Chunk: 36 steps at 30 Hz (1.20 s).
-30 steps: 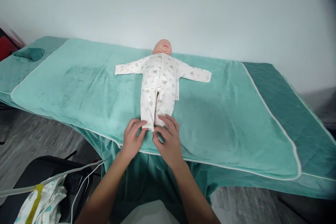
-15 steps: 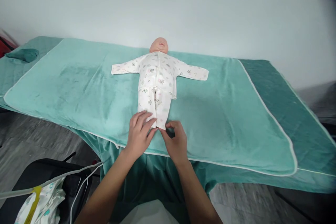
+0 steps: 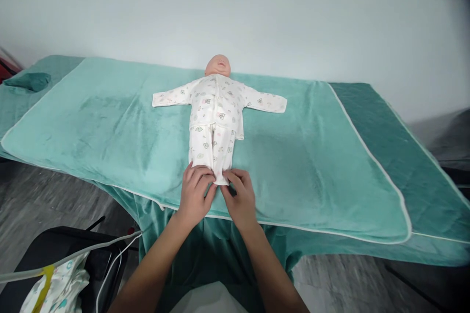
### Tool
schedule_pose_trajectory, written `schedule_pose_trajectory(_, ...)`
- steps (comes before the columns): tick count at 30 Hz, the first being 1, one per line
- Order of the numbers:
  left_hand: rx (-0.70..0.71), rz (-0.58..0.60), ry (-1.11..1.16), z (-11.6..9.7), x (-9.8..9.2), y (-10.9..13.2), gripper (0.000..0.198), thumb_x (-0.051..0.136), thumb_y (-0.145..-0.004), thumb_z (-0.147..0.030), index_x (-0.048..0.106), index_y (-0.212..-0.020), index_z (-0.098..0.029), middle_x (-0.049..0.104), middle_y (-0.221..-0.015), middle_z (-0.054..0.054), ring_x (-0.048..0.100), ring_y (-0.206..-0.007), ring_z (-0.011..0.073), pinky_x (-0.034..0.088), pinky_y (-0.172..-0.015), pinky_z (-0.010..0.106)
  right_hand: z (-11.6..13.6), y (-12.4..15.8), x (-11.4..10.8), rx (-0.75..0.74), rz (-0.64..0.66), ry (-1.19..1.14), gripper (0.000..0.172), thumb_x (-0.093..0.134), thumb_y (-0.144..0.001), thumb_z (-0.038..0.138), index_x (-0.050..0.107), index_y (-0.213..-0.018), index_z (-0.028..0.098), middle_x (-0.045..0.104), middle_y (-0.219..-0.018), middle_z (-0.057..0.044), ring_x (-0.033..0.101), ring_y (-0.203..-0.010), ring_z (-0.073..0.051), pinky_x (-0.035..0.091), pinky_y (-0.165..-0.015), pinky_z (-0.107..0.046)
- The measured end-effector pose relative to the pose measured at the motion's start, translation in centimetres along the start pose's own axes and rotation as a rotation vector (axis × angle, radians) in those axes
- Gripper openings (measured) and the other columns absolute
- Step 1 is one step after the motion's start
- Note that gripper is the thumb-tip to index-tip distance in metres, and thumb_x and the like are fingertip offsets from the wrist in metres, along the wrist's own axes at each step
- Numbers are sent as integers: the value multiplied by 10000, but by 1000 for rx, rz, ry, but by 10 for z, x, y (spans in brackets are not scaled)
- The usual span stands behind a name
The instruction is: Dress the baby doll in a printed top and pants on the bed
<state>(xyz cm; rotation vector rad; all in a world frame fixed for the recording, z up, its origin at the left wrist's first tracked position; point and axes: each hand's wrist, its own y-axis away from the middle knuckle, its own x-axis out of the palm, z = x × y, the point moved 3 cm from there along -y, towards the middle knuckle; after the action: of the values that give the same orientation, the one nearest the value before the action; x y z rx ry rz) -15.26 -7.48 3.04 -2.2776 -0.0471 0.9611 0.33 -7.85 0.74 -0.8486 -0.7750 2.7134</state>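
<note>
A baby doll (image 3: 218, 65) lies on its back, dressed in a white printed shirt (image 3: 216, 100) with both sleeves stretched out sideways. White printed pants (image 3: 212, 144) cover its legs, and the shirt's hem overlaps their top. At the bottom of the pants, my left hand (image 3: 196, 187) is closed on the cuff of the leg on the left. My right hand (image 3: 240, 193) pinches the cuff of the other leg between thumb and fingers. The doll's feet are out of sight.
A light green blanket (image 3: 293, 166) with white piping lies under the doll on a table draped in darker green cloth (image 3: 370, 117). A pale wall (image 3: 257, 14) stands behind. At lower left, a black chair (image 3: 47, 244) holds a white patterned cloth bundle (image 3: 62, 286), near a pale tube (image 3: 103, 244).
The view has shifted slightly, so the doll appears a little farther left. My fingers have moved over the cuffs, and my right hand now reaches further onto the pant leg.
</note>
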Motion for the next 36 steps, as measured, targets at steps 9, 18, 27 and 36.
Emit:
schedule_pose_trajectory(9, -18, -7, 14, 0, 5, 2, 94, 578, -1007, -176, 634, -1064, -226, 713, -1126, 62, 645, -1148, 216, 462, -1105, 478, -4, -3, 1, -121, -14, -49, 423, 594, -976, 74, 717, -1308, 306, 625, -1159, -79, 662, -1001, -188, 622, -839, -360)
schedule_pose_trajectory(18, -27, -54, 18, -4, 6, 6, 123, 555, -1011, -161, 605, -1098, -231, 685, -1181, 83, 630, -1196, 227, 494, -1081, 477, -3, -8, -6, -183, 101, -60, 496, 551, -995, 66, 684, -1385, 342, 633, -1168, -87, 656, -982, -181, 624, -828, -367)
schedule_pose_trajectory(27, 36, -30, -98, -10, 11, -1, 166, 627, -986, -199, 680, -1129, -264, 665, -1312, 96, 596, -1288, 275, 413, -1161, 572, -7, 6, -3, 39, 6, -119, 313, 591, -989, 140, 724, -1244, 265, 654, -1134, -73, 687, -995, -175, 630, -843, -341)
schedule_pose_trajectory(36, -41, -174, 84, 9, -14, -4, 116, 553, -1031, -249, 656, -983, -227, 703, -1246, 101, 642, -1244, 246, 534, -1091, 526, -11, -12, -40, 94, 234, -330, 131, 624, -1009, 274, 746, -989, 231, 751, -972, -51, 721, -896, -185, 597, -787, -328)
